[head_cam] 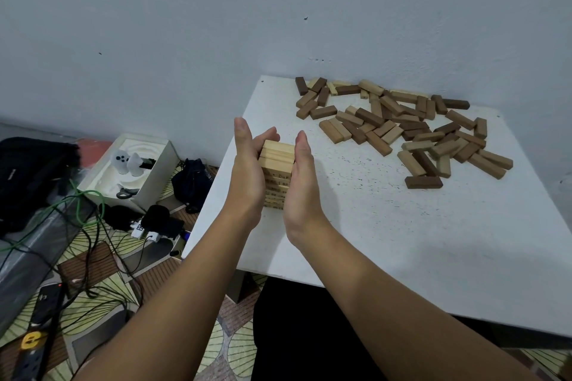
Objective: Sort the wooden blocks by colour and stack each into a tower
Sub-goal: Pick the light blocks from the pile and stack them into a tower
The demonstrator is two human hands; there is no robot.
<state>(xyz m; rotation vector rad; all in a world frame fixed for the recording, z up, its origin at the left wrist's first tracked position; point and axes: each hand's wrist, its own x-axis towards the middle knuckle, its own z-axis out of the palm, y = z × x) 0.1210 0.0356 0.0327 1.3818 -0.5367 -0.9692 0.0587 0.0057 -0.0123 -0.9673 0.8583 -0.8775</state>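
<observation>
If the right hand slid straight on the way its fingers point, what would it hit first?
Probably nothing soon: the right hand points past the light tower over bare table; the block pile lies off to the right. Depth is uncertain.

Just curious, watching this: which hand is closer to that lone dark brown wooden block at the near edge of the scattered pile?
Right. The right hand presses the light wooden tower's side facing the dark brown block; the left hand is beyond the tower.

- Tower [276,178] of pale blocks: dark printed marks on side faces, too small to read.
- Power strip [31,342] on floor: yellow "e" mark.
</observation>
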